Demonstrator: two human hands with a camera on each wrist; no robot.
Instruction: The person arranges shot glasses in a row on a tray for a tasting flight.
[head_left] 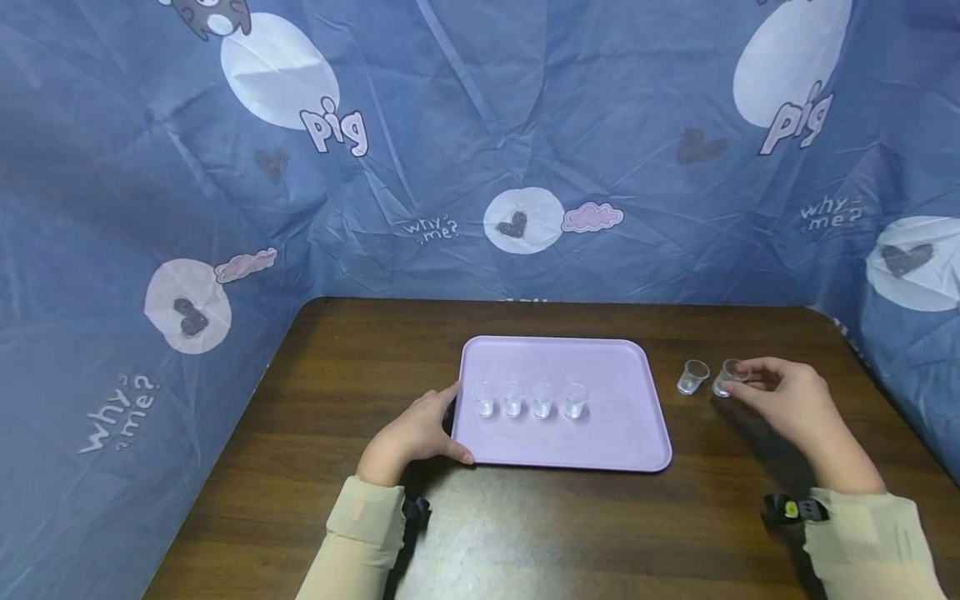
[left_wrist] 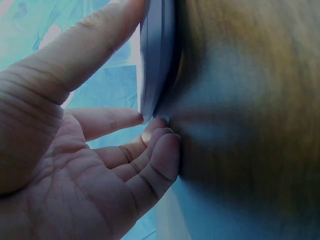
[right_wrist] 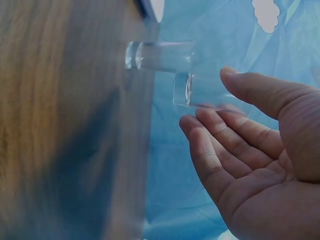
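A lilac tray (head_left: 615,433) lies on the table with a row of several small clear shot glasses (head_left: 542,402) standing on its left half. My left hand (head_left: 416,429) holds the tray's near left corner, thumb at the front rim and fingers along the left side. In the left wrist view, the curled lower fingers (left_wrist: 162,155) rest beside the tray's edge (left_wrist: 155,55). To the right of the tray, my right hand (head_left: 795,396) pinches a clear shot glass (right_wrist: 182,90) by its upper part. Its base looks raised off the wood. Another shot glass (head_left: 692,378) stands just left of it.
The brown wooden table (head_left: 360,358) runs up to a blue printed cloth (head_left: 420,150) at the back and both sides. Dark wrist devices (head_left: 795,508) sit by both sleeves.
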